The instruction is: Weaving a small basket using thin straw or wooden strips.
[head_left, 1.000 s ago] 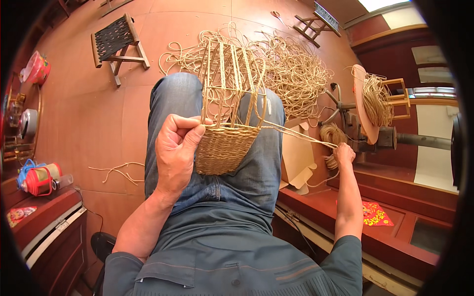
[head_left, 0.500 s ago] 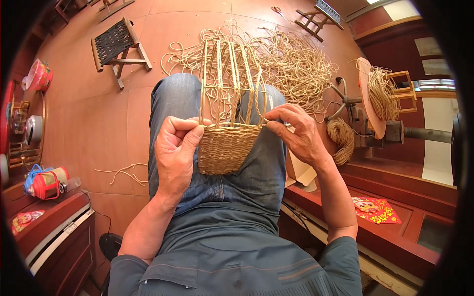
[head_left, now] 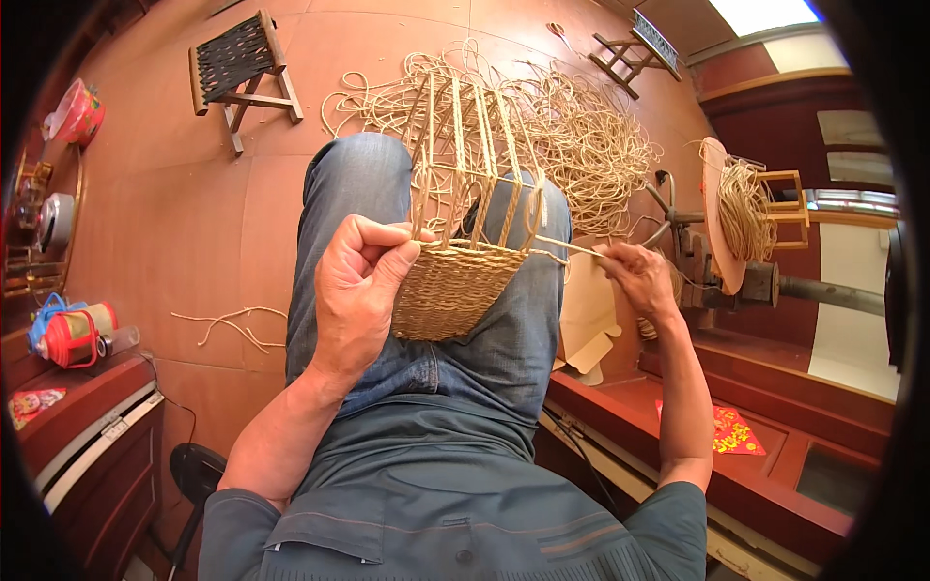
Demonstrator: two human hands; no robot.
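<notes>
A partly woven basket (head_left: 453, 293) rests on my thighs, its near part closely woven and its far part a bare frame with twisted cords along it. My left hand (head_left: 363, 281) pinches the woven edge at the basket's left corner between thumb and fingers. Out to the right, my right hand (head_left: 641, 279) is closed on a strand of straw-coloured cord (head_left: 572, 247). That strand runs taut from the basket's right corner to my fingertips. A second, slack end curls just below it near the corner.
Beyond my knees lies a big tangle of cord (head_left: 591, 145) on the tiled floor. A folding stool (head_left: 237, 73) stands at the far left, another (head_left: 639, 53) at the far right. Right of me are a cardboard box (head_left: 589, 315) and a round board with coiled cord (head_left: 746, 213).
My right hand has moved away from the basket's corner to the right, drawing the cord out straight. The basket has tilted and shifted slightly right, with my left hand still on its edge.
</notes>
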